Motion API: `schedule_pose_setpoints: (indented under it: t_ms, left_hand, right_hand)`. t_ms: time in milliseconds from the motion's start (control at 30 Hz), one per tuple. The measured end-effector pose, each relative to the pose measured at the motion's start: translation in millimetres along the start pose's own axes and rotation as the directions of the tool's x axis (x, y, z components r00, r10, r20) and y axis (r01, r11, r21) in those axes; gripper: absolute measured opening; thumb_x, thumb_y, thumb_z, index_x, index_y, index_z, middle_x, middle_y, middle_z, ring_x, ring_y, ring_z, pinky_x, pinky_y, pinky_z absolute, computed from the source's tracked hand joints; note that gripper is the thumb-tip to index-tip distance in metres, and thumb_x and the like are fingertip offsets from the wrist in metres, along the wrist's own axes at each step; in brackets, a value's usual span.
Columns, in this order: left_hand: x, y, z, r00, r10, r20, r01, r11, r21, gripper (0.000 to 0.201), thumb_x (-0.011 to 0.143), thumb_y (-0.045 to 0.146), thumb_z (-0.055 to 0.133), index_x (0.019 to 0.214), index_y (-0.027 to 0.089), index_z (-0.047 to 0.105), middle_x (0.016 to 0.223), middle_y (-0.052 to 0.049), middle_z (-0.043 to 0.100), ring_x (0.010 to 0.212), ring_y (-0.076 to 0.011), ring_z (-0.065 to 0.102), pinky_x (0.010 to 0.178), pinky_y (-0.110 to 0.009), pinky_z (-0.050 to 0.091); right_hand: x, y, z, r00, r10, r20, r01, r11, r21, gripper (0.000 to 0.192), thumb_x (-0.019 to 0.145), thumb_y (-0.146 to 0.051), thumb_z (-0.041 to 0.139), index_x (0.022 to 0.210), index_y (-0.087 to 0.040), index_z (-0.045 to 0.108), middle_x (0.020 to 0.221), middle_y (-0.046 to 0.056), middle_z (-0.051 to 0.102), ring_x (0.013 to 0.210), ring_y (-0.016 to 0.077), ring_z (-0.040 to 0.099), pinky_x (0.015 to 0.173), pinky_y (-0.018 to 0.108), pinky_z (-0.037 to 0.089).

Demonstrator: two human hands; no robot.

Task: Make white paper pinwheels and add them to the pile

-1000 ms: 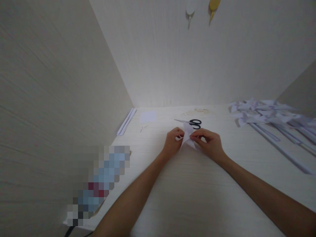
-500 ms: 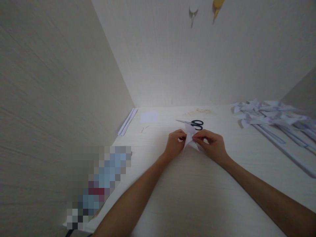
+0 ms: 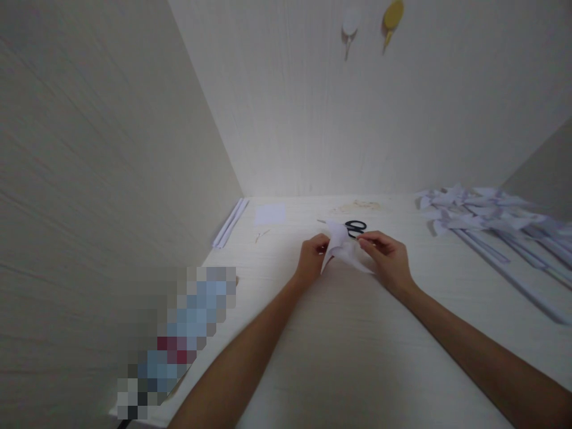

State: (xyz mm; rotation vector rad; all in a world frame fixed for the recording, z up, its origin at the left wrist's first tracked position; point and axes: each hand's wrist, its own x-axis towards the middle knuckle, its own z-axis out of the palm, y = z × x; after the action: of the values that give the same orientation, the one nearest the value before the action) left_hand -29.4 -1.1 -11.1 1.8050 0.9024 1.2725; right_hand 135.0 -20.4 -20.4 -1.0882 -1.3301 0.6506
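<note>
A white paper pinwheel [image 3: 338,243] with curled blades is raised over the table in front of me. My left hand [image 3: 313,256] is closed on its left side, with the fingertips partly hidden behind the paper. To the right of the pinwheel, my right hand [image 3: 386,257] is closed in a pinch, thumb against fingers. A tiny thing seems to stick out at those fingertips, too small to name. Just behind the hands lie scissors [image 3: 356,226] with black handles, their blades partly covered by the paper.
Several finished paper pinwheels [image 3: 487,208] on rolled sticks lie at the right. Rolled paper sticks [image 3: 230,223] and a flat paper sheet [image 3: 270,213] lie at the back left. A blurred-out object [image 3: 192,322] lies along the left edge. Two hooks [image 3: 393,15] hang on the wall.
My right fingertips have drawn away from the pinwheel's middle, a little to the right. The pinwheel has turned and shifted slightly left, its blades showing wider. My left hand keeps hold.
</note>
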Motion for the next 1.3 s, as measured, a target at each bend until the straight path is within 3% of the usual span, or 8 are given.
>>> schedule_pose_setpoints:
  t_ms: [133, 267, 400, 600, 800, 1300]
  left_hand:
    - [-1.4, 2.1, 2.0, 0.998, -0.022, -0.057, 0.024, 0.999, 0.033, 0.011, 0.066, 0.012, 0.051, 0.06, 0.014, 0.06, 0.064, 0.0, 0.057, 0.063, -0.0109, 0.051, 0.057, -0.021, 0.039]
    - [-3.3, 4.2, 4.1, 0.998, 0.004, -0.066, 0.004, 0.992, 0.127, 0.015, 0.062, 0.005, 0.049, 0.056, 0.014, 0.059, 0.057, 0.002, 0.055, 0.058, -0.0093, 0.048, 0.056, -0.021, 0.038]
    - [-4.8, 4.6, 4.5, 0.995, 0.062, -0.076, -0.047, 0.98, 0.192, 0.015, 0.062, 0.004, 0.05, 0.055, 0.014, 0.059, 0.054, 0.003, 0.052, 0.056, -0.0089, 0.046, 0.056, -0.021, 0.037]
    - [-8.0, 8.3, 6.8, 0.989, 0.147, -0.004, -0.141, 0.957, 0.255, 0.015, 0.066, 0.004, 0.051, 0.063, 0.015, 0.062, 0.062, 0.0, 0.056, 0.061, -0.0098, 0.05, 0.058, -0.022, 0.04]
    - [-7.9, 8.4, 7.3, 0.986, 0.152, -0.065, -0.134, 0.965, 0.224, 0.009, 0.071, 0.016, 0.055, 0.069, 0.016, 0.063, 0.068, -0.003, 0.06, 0.064, -0.0105, 0.052, 0.06, -0.023, 0.042]
    - [-6.1, 3.3, 5.6, 0.99, 0.089, -0.107, -0.071, 0.984, 0.162, 0.007, 0.068, 0.016, 0.058, 0.074, 0.016, 0.062, 0.07, -0.001, 0.061, 0.061, -0.009, 0.051, 0.057, -0.022, 0.042]
  right_hand:
    - [0.0, -0.4, -0.9, 0.999, -0.024, -0.031, 0.024, 1.0, -0.009, 0.01, 0.068, -0.027, 0.06, 0.073, -0.019, 0.061, 0.074, 0.002, 0.059, 0.069, 0.0139, 0.054, 0.059, 0.026, 0.042]
    - [-1.8, -3.1, -0.2, 0.989, -0.126, 0.081, 0.134, 0.985, -0.11, 0.008, 0.069, -0.025, 0.059, 0.073, -0.019, 0.061, 0.069, 0.001, 0.057, 0.064, 0.0131, 0.052, 0.06, 0.027, 0.04]
    - [-2.3, -3.5, 1.3, 0.98, -0.118, 0.159, 0.143, 0.977, -0.158, 0.01, 0.07, -0.025, 0.058, 0.074, -0.018, 0.061, 0.066, 0.001, 0.057, 0.061, 0.0128, 0.051, 0.059, 0.027, 0.039]
    - [-2.0, -6.3, 2.7, 0.966, -0.152, 0.208, 0.198, 0.955, -0.222, 0.008, 0.07, -0.025, 0.056, 0.072, -0.019, 0.061, 0.066, 0.001, 0.059, 0.06, 0.013, 0.05, 0.058, 0.026, 0.038]
    - [-1.4, -5.6, 1.4, 0.961, -0.158, 0.228, 0.22, 0.935, -0.278, 0.006, 0.068, -0.019, 0.052, 0.068, -0.018, 0.058, 0.06, 0.0, 0.054, 0.057, 0.0131, 0.048, 0.053, 0.024, 0.037]
    - [1.7, -4.8, -0.4, 0.968, -0.13, 0.217, 0.18, 0.958, -0.225, 0.008, 0.061, -0.016, 0.054, 0.065, -0.017, 0.06, 0.063, 0.002, 0.058, 0.057, 0.0142, 0.052, 0.051, 0.024, 0.039]
